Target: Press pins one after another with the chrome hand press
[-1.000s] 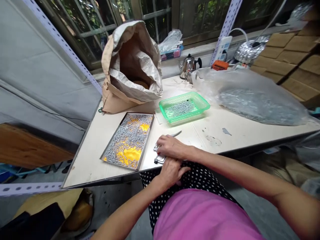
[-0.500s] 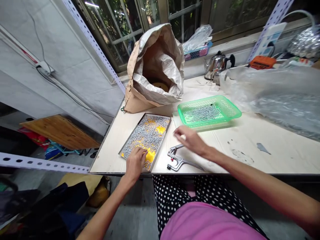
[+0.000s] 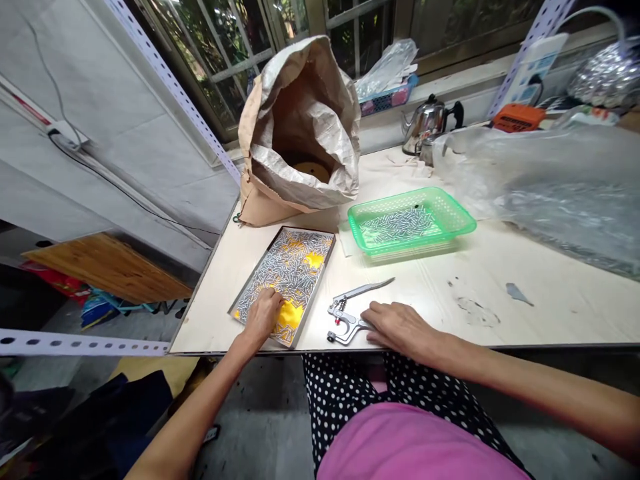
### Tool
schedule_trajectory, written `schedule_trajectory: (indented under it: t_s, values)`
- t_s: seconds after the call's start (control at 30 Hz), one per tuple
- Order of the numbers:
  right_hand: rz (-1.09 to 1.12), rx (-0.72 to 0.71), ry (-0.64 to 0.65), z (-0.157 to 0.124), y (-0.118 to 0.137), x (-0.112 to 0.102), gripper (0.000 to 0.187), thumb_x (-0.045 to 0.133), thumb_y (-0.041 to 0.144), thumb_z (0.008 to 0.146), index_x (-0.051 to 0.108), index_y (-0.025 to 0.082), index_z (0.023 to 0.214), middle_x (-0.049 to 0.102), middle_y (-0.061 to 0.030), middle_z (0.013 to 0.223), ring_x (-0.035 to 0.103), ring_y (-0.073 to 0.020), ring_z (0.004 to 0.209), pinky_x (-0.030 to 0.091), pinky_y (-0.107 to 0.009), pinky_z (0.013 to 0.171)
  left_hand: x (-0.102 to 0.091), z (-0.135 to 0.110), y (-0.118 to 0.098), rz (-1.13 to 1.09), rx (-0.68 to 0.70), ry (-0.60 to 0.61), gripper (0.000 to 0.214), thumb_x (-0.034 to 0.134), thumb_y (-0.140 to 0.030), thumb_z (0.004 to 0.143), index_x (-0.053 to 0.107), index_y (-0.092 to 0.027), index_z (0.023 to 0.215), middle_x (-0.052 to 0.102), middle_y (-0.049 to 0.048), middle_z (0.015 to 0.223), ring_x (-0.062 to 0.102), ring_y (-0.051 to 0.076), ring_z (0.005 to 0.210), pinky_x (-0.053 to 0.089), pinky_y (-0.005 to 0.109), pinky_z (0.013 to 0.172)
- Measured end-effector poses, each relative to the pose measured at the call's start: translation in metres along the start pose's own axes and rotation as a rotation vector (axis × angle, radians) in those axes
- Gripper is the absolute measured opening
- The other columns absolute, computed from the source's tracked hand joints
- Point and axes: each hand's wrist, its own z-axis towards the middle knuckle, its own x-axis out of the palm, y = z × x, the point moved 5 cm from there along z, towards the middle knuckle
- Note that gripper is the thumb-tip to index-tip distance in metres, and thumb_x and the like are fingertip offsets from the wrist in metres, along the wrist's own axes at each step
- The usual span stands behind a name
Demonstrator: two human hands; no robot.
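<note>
Left hand: the left hand [image 3: 262, 316] reaches into the metal tray [image 3: 263, 260], fingers curled down among small metal pieces [image 3: 295, 267]; whether it pinches one is hidden.
Right hand: the right hand [image 3: 400, 326] lies flat, fingers loosely spread, touching the snap pliers [image 3: 350, 312] handle.
Beyond: green basket [image 3: 411, 220], paper sack [image 3: 300, 127], kettle [image 3: 427, 123] farther off; plastic bag [image 3: 550, 180] cut off at frame edge.

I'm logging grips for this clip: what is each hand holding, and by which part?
Right hand lies on the lower handle of the pliers. Left hand reaches into the tray; any grip is hidden.
</note>
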Motion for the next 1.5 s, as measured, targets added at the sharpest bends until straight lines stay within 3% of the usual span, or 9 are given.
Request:
schedule_trajectory:
  t_s: [0.13,0.27,0.4,0.57,0.77,0.87,1.17,1.37,1.5]
  values:
    - [-0.076,0.043,0.034,-0.006,-0.011,0.013,0.012,0.052,0.02,0.094,0.063,0.018,0.094,0.064,-0.0069,0.095,0.06,-0.0198,0.08,0.037,-0.03,0.065,-0.011,-0.005,-0.009,-0.123,0.005,-0.067,0.02,0.048,-0.022,0.091,0.065,-0.018,0.083,0.065,0.0079,0.09,0.059,0.023,0.091,0.047,0.034,0.081]
    - [-0.102,0.046,-0.022,-0.01,-0.042,-0.001,0.015,0.049,0.018,0.095,0.063,0.017,0.09,0.063,-0.0074,0.091,0.057,-0.0194,0.081,0.034,-0.031,0.067,-0.018,-0.008,-0.047,-0.593,-0.124,-0.098,0.019,0.057,-0.033,0.084,0.069,-0.019,0.081,0.069,0.0042,0.081,0.063,0.019,0.077,0.049,0.031,0.073]
    - [-0.116,0.069,-0.013,-0.014,-0.053,-0.003,0.015,0.05,0.021,0.096,0.063,0.017,0.09,0.063,-0.0069,0.091,0.056,-0.0189,0.081,0.032,-0.031,0.066,-0.001,-0.005,-0.111,-1.027,-0.22,0.072,0.027,0.063,-0.042,0.078,0.071,-0.016,0.08,0.065,0.0004,0.063,0.057,0.013,0.054,0.045,0.024,0.055]
    - [-0.122,0.08,-0.057,-0.015,-0.054,0.003,0.014,0.05,0.02,0.095,0.063,0.018,0.092,0.062,-0.0065,0.091,0.054,-0.0183,0.08,0.031,-0.031,0.066,0.027,-0.004,-0.153,-1.106,-0.254,0.133,0.029,0.064,-0.043,0.079,0.072,-0.015,0.08,0.062,-0.0011,0.056,0.054,0.012,0.049,0.042,0.022,0.049]
    - [-0.098,0.065,-0.105,-0.019,-0.057,0.007,0.015,0.047,0.018,0.097,0.061,0.018,0.092,0.06,-0.006,0.091,0.051,-0.0182,0.081,0.03,-0.031,0.066,0.024,-0.011,-0.159,-0.722,0.057,-0.046,0.019,0.056,-0.028,0.09,0.071,-0.018,0.086,0.07,0.0068,0.087,0.065,0.02,0.084,0.051,0.031,0.078]
    - [-0.086,0.055,-0.1,-0.021,-0.056,0.004,0.015,0.046,0.017,0.097,0.06,0.017,0.092,0.059,-0.0062,0.092,0.05,-0.0186,0.081,0.029,-0.032,0.066,0.023,-0.017,-0.16,-0.551,0.17,-0.064,0.019,0.049,-0.023,0.095,0.067,-0.017,0.096,0.066,0.0081,0.092,0.063,0.02,0.088,0.052,0.033,0.08]
    - [0.014,-0.004,-0.103,-0.023,-0.059,-0.002,0.018,0.043,0.011,0.096,0.059,0.018,0.09,0.06,-0.0062,0.089,0.048,-0.0187,0.078,0.029,-0.033,0.064,0.032,-0.026,-0.153,-0.111,0.263,-0.053,0.03,0.039,-0.012,0.096,0.055,-0.019,0.12,0.06,0.0083,0.096,0.058,0.021,0.089,0.052,0.032,0.077]
    - [0.075,-0.009,-0.099,-0.024,-0.06,-0.005,0.016,0.045,0.009,0.094,0.058,0.017,0.088,0.06,-0.0064,0.091,0.048,-0.0188,0.08,0.03,-0.032,0.067,0.029,-0.023,-0.15,-0.087,0.233,-0.004,0.027,0.041,-0.012,0.094,0.059,-0.019,0.113,0.062,0.0084,0.094,0.06,0.022,0.09,0.052,0.032,0.076]
    - [0.103,-0.037,-0.128,-0.025,-0.062,-0.002,0.015,0.045,0.01,0.093,0.057,0.018,0.089,0.06,-0.0067,0.09,0.048,-0.0193,0.079,0.031,-0.033,0.066,0.022,-0.011,-0.149,-0.425,0.053,0.098,0.013,0.049,-0.022,0.091,0.061,-0.019,0.092,0.065,0.0063,0.084,0.063,0.021,0.081,0.052,0.033,0.075]
